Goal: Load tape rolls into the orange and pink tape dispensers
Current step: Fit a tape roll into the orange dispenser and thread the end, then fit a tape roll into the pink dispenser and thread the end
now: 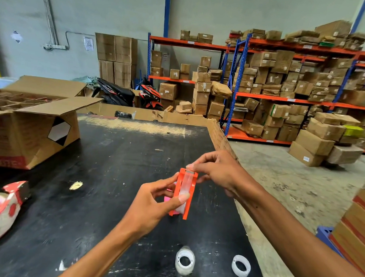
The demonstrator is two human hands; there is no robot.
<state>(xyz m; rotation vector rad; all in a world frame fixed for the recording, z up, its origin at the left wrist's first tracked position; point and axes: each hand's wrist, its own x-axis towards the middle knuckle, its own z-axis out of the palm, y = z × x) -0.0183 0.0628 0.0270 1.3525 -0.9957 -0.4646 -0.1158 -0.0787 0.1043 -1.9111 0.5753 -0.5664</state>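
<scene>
My left hand (153, 202) grips the orange tape dispenser (190, 198) above the black table, thumb pressed on the clear tape roll inside it. My right hand (215, 171) pinches the strip of clear tape at the dispenser's top cutter end. A bit of the pink dispenser (167, 199) shows behind the orange one, mostly hidden by my left fingers. Two clear tape rolls (184, 261) (241, 266) lie on the table near its front edge.
The black table (104, 176) carries an open cardboard box (31, 127) at the left and a large red-and-white packing tape dispenser (2, 210) at the near left. Cardboard edges line its far and right sides. Shelves of boxes (284, 84) stand behind.
</scene>
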